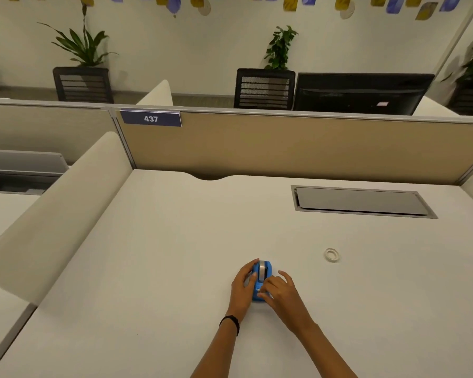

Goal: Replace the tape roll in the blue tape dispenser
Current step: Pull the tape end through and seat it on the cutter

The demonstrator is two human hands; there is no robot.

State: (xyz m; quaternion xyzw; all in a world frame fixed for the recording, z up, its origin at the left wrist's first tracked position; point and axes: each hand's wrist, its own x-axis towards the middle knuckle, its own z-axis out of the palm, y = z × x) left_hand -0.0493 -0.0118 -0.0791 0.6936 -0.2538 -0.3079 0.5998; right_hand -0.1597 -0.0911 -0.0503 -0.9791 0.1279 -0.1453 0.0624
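White desk (175, 268), beige partition (284, 148) (numbered 437)

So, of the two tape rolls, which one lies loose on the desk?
The small white roll, flat on the desk to the right of both hands. The other roll sits inside the blue dispenser.

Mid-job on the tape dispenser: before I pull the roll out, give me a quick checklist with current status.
1. Blue tape dispenser standing on the desk: ok.
2. Left hand steadying its left side: ok.
3. Right hand at its near end: ok; exact grip cannot tell.
4. Roll seated in the dispenser: ok.
5. Loose tape ring lying flat to the right, apart from both hands: ok.
6. Whether that ring is new tape or a spent core: cannot tell.
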